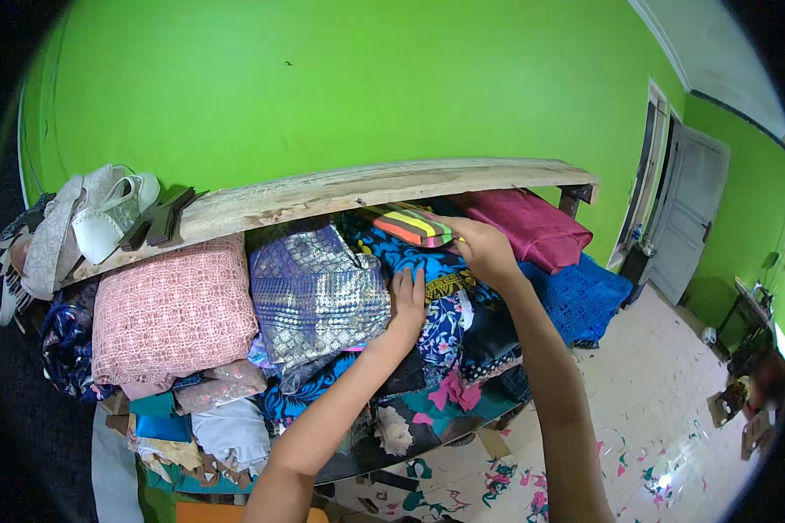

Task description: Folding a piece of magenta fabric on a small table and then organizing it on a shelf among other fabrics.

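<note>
Green wall [349,96] backed the right hand [482,250], where striped cloth [412,225] was pinched, apparently for adjusting, steadying seemingly needed next from the left hand [404,307], spread ungripping alongside.

bag [100,231] on plank [392,181], left | cloth pile [323,292] below | wall [349,96] behind

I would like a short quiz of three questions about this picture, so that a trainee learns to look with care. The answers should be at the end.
1. Multiple choice: which cloth does the right hand touch?
A) the magenta cloth
B) the striped cloth
C) the blue lacy cloth

2. True or false: the pink patterned bundle lies to the left of the silver-and-blue cloth.

3. Fill in: small scraps are scattered on the pale ____.

Key: 1. B; 2. true; 3. floor.
</note>
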Available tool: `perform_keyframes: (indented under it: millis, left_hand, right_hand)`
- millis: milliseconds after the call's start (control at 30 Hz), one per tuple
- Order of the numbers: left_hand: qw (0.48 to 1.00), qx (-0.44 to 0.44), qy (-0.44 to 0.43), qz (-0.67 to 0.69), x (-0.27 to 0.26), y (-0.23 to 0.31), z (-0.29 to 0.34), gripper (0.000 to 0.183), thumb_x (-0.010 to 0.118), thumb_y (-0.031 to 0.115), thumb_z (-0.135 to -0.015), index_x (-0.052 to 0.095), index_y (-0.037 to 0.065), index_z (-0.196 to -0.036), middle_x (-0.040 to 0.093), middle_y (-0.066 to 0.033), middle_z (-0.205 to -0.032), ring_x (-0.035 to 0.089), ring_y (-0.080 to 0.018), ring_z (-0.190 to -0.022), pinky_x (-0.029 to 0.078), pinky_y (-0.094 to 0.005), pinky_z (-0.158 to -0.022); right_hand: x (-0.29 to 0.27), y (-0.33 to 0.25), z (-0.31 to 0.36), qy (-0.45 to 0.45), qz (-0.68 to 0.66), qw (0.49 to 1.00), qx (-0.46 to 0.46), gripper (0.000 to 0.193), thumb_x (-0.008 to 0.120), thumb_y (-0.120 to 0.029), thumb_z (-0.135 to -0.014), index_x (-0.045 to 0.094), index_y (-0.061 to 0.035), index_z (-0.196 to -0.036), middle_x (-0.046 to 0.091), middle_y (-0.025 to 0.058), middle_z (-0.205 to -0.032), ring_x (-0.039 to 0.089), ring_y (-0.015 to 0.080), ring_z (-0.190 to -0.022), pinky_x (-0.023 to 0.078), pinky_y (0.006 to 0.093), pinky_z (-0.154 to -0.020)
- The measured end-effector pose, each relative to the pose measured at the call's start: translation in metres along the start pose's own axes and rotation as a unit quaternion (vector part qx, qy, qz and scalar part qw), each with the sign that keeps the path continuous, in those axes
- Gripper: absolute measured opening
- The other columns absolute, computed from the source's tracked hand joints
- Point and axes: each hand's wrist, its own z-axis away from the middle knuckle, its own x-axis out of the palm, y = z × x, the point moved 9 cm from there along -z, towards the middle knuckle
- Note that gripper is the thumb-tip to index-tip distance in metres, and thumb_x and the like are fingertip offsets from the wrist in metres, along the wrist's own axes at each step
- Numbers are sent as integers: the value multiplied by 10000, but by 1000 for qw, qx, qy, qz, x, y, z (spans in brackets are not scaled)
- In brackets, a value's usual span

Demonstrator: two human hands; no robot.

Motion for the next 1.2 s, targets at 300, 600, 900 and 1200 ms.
perform_keyframes:
  millis: [300, 600, 900, 1200]
  left_hand:
    - [998, 58, 19, -7, 8, 4, 11, 451, 450, 30, -782, 484, -6, -1231, 556, -180, -1205, 574, -283, -1051, 431, -375, -933]
    - [993, 20, -45, 111, -14, 9, 22, 233, 560, 116, -784, 538, -1, -985, 603, -201, -847, 622, -345, -747, 508, -428, -657]
    - [995, 82, -3, 52, -39, 28, 47, 560, 601, 151, -708, 458, -57, -1208, 533, -185, -1120, 522, -310, -1065, 435, -388, -910]
    - [995, 66, 7, 80, -31, 25, 45, 654, 629, 121, -712, 377, -34, -1295, 460, -207, -1236, 460, -338, -1146, 381, -424, -978]
  right_hand:
    - [2, -39, 1, -19, 187, 960, -210, 330, 526, -145, -793, 563, -163, -1121, 617, 87, -1067, 619, 268, -907, 492, 351, -752]
    - [30, -44, 48, -143, 59, 980, -124, 462, 604, -147, -714, 568, -105, -1172, 566, 169, -1146, 546, 316, -1065, 444, 402, -898]
    - [41, -61, 103, -162, 143, 974, -62, 903, 769, -471, -548, 424, -190, -1334, 284, 194, -1424, 246, 395, -1319, 173, 630, -1040]
    - [33, -47, 107, -22, 275, 961, -19, 608, 469, -45, -785, 461, -342, -1316, 418, 67, -1358, 405, 273, -1238, 263, 550, -1036]
